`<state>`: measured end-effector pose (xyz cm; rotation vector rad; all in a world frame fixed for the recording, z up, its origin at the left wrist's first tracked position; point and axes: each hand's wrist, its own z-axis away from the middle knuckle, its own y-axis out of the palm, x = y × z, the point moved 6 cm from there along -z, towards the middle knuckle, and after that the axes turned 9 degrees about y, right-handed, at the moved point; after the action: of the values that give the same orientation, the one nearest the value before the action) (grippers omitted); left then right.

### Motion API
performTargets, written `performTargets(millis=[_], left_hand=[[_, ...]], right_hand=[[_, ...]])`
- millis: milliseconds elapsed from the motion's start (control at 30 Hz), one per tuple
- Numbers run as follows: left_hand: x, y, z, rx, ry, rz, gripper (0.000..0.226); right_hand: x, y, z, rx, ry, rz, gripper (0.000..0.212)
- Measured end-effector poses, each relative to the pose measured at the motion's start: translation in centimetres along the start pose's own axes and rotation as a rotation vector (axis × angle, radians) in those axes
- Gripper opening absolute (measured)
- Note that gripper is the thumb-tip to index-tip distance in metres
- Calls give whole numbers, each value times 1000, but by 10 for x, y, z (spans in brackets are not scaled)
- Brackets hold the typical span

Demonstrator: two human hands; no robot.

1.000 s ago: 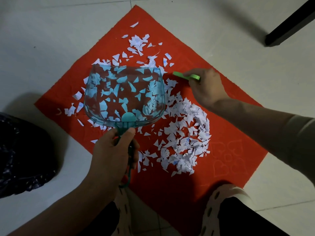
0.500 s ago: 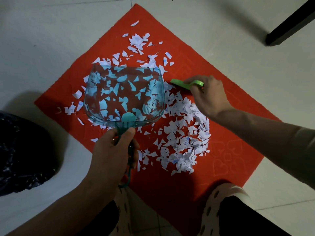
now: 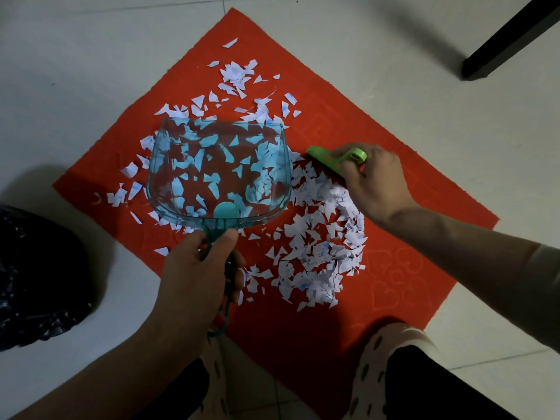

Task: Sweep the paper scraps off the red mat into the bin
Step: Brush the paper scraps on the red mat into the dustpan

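A red mat (image 3: 403,165) lies diamond-wise on the tiled floor, strewn with white paper scraps (image 3: 321,253), densest in a heap right of centre. My left hand (image 3: 197,268) grips the handle of a clear teal dustpan (image 3: 218,174), held over the mat's left half; scraps show through it. My right hand (image 3: 375,180) grips a green hand brush (image 3: 330,157) at the top of the heap, just right of the dustpan's rim. The bin with a black bag (image 3: 36,277) sits at the left edge.
A dark furniture leg (image 3: 512,40) stands at the top right on the floor. My two slippered feet (image 3: 381,359) rest at the mat's near corner. Pale floor tiles (image 3: 91,56) surround the mat.
My right hand has drawn the green brush down and toward me along the heap's top edge. The dustpan and my left hand have barely moved.
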<state>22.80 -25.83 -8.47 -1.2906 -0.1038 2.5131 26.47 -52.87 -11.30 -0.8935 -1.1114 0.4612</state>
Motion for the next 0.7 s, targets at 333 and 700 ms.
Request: performTargets(millis=[333,700], left_hand=[[0,-4,4,-23,35,-43,30],[21,-26,26,-103,50,-23,31]], right_hand=[[-19,-9,-5,8,76,21,30],[18,-11,32,-43,23,-306,24]])
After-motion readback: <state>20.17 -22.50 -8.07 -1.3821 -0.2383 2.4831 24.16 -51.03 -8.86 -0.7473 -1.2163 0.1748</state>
